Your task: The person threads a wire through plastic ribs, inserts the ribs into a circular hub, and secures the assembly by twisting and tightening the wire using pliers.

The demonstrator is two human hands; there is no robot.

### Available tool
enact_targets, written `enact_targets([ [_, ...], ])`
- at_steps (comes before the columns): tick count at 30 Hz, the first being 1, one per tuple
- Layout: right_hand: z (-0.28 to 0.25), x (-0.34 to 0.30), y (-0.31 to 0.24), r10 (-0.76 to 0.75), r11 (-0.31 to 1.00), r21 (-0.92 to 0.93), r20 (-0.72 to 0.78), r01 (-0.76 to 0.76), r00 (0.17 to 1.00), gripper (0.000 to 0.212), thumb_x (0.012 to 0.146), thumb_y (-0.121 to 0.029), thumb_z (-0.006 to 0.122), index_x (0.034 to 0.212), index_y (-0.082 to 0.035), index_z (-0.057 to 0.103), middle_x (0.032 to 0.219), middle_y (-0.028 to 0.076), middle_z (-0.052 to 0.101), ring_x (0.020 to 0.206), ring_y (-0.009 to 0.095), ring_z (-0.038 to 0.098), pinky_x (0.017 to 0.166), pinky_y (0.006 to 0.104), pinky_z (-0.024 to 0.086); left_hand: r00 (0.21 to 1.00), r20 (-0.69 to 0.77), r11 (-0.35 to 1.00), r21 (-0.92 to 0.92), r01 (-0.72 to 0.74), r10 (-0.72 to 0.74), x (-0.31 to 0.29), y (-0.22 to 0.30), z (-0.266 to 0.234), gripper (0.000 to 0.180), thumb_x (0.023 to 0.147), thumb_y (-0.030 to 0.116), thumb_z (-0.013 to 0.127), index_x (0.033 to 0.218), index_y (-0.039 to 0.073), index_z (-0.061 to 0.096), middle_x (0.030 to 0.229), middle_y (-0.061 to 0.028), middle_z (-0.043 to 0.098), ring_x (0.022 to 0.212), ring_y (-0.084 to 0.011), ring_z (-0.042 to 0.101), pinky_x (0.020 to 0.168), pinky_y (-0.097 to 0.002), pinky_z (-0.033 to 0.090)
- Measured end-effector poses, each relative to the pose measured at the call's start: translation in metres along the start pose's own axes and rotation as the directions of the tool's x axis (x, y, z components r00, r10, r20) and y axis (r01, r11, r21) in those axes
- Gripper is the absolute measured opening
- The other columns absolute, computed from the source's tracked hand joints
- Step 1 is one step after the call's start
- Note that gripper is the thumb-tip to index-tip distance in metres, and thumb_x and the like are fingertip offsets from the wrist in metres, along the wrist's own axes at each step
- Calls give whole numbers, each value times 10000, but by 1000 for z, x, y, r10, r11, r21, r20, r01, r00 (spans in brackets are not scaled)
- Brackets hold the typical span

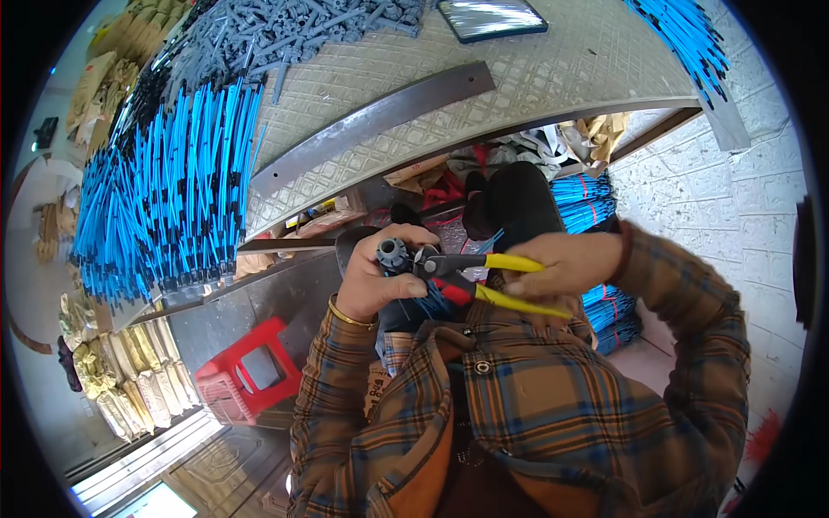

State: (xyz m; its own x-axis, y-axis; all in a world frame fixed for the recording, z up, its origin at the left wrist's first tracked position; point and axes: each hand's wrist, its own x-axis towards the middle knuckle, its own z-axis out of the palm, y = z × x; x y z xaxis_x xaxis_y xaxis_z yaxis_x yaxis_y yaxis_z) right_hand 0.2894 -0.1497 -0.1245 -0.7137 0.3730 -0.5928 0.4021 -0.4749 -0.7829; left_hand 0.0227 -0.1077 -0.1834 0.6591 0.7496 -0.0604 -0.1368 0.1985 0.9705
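My left hand (367, 281) is wrapped round a grey, round, ribbed plastic piece (394, 254) with an open hole at its end. Dark blue strands (427, 304) show just below that hand; whether they join the grey piece I cannot tell. Cutting pliers (511, 262) with yellow and red handles are gripped in my right hand (570, 263). Their handles are spread, and the metal head lies against the left hand's fingers, right beside the grey piece. What sits between the jaws is hidden. Both hands are above my lap, in front of the table edge.
The patterned table (561, 73) carries a heap of grey plastic pieces (294, 30), a flat metal bar (371, 116), a dark-framed flat panel (492, 19) and blue, black-tipped cable ties (186, 186). Tied blue bundles (583, 203) stand beneath at right. A red stool (259, 371) is at left.
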Motion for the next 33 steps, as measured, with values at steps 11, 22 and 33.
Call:
enact_targets([
  [11, 10, 43, 75, -334, 649, 757, 368, -72, 868, 358, 923, -336, 454, 917, 20, 494, 707, 178, 586, 565, 226, 609, 507, 301, 520, 990, 87, 993, 27, 112, -114, 5, 7, 1, 582, 524, 238, 830, 988, -17, 591, 922, -97, 595, 837, -152, 560, 744, -254, 438],
  [22, -27, -5, -5, -35, 962, 272, 178, -15, 983, 328, 899, -277, 540, 1044, 17, 512, 911, 139, 617, 817, 209, 640, 691, 305, 539, 974, 102, 973, 134, 187, -202, 9, 25, 11, 440, 573, 130, 769, 951, -13, 596, 875, -73, 600, 791, -122, 563, 710, -243, 442],
  [33, -27, -11, -19, 39, 991, 119, 128, -54, 991, 403, 894, -332, 545, 1093, 16, 510, 878, 85, 609, 784, 146, 613, 686, 284, 531, 993, 52, 986, 137, 96, -104, 4, 14, 11, 411, 601, 146, 762, 938, -14, 589, 831, -67, 596, 748, -125, 561, 680, -243, 443],
])
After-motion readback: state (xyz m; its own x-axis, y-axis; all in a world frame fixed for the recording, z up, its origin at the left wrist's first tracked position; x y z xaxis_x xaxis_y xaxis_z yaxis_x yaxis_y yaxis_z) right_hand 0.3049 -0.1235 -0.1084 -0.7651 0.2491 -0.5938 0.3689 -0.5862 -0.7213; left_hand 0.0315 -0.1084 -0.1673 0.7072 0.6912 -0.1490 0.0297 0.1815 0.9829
